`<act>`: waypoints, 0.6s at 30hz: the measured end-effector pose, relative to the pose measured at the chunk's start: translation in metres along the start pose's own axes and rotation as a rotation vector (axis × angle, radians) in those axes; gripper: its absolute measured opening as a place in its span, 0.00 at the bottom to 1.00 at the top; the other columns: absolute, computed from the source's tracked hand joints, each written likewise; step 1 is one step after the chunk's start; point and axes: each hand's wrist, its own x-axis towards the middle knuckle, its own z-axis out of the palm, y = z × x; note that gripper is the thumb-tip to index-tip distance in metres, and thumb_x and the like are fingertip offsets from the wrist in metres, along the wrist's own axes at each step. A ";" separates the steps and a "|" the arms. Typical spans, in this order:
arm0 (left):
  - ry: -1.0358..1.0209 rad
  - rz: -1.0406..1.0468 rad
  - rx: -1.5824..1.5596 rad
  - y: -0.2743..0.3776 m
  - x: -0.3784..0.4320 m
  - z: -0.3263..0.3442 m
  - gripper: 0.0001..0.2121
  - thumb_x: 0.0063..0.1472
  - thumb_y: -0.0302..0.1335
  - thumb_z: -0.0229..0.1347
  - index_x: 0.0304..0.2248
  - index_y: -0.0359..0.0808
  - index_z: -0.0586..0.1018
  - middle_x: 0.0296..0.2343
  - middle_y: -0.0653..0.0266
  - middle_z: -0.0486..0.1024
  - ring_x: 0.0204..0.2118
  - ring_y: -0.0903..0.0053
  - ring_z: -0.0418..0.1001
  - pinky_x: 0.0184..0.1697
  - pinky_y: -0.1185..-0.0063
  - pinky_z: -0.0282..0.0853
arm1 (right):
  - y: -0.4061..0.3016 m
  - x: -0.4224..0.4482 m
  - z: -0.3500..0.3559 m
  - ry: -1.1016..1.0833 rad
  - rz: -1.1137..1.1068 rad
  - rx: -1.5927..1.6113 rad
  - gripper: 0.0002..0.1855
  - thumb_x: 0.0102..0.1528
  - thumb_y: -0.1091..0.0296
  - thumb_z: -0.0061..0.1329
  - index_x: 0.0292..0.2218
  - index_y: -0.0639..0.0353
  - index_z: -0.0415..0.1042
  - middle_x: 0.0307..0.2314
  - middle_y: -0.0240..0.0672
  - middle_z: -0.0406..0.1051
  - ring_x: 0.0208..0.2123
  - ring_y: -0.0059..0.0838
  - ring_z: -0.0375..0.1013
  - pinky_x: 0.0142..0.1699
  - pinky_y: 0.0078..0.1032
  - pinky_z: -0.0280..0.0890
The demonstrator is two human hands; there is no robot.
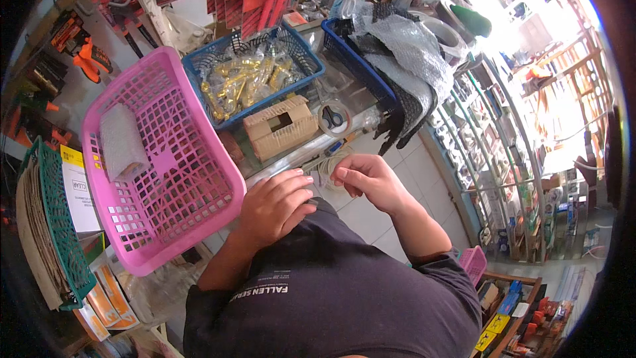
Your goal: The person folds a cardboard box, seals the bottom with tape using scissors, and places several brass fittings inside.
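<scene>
My left hand (276, 206) is palm down at the front edge of the glass counter (248, 164), its fingers slightly spread and nothing seen in it. To its right, my right hand (365, 179) is raised over the floor, fingers curled and thumb against the index finger; I see nothing in its grasp. Beyond the hands lies a small cardboard box (280, 134) with a cut-out in its top. Beside the box are a roll of tape (349, 120) and scissors (332, 116), whose dark handles show within the roll's ring.
A pink plastic basket (236, 194) holding a bubble-wrapped package (121, 141) stands left. Behind the box, a blue basket (223, 122) holds bagged gold-coloured metal pieces (248, 79). Bubble wrap (412, 54) spills from another blue basket (355, 72). Coiled cable (333, 169) lies below the counter edge.
</scene>
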 end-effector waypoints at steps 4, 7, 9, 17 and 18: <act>-0.008 0.027 0.011 0.000 0.001 0.001 0.14 0.51 0.32 0.59 0.36 0.37 0.71 0.39 0.61 0.73 0.44 0.65 0.71 0.43 0.72 0.67 | -0.008 -0.012 0.009 -0.094 0.056 0.013 0.11 0.54 0.63 0.49 0.31 0.62 0.72 0.19 0.22 0.67 0.20 0.09 0.61 0.24 0.13 0.56; 0.004 0.040 0.022 -0.003 0.001 0.003 0.15 0.51 0.32 0.59 0.37 0.37 0.71 0.39 0.63 0.73 0.44 0.67 0.71 0.41 0.74 0.67 | -0.008 -0.014 0.012 -0.124 0.002 -0.087 0.12 0.52 0.61 0.53 0.32 0.60 0.73 0.19 0.21 0.66 0.21 0.09 0.61 0.25 0.13 0.56; -0.003 0.011 0.010 -0.001 0.003 0.001 0.15 0.50 0.32 0.59 0.36 0.36 0.70 0.39 0.60 0.73 0.44 0.63 0.71 0.43 0.72 0.67 | -0.010 -0.013 0.013 -0.145 -0.030 -0.133 0.12 0.51 0.61 0.54 0.32 0.60 0.73 0.19 0.21 0.66 0.21 0.09 0.61 0.25 0.13 0.56; -0.031 0.003 0.035 -0.003 0.002 -0.002 0.16 0.49 0.33 0.60 0.36 0.36 0.70 0.39 0.60 0.73 0.44 0.63 0.71 0.42 0.72 0.67 | -0.016 -0.007 0.017 -0.259 -0.017 -0.174 0.10 0.52 0.68 0.54 0.34 0.64 0.71 0.23 0.24 0.69 0.25 0.09 0.63 0.28 0.12 0.58; -0.029 0.007 0.040 -0.004 0.001 -0.001 0.17 0.49 0.33 0.60 0.36 0.36 0.70 0.39 0.59 0.73 0.44 0.63 0.71 0.42 0.72 0.67 | -0.017 -0.006 0.017 -0.271 -0.002 -0.161 0.10 0.52 0.67 0.53 0.33 0.63 0.72 0.23 0.24 0.70 0.25 0.10 0.64 0.29 0.13 0.59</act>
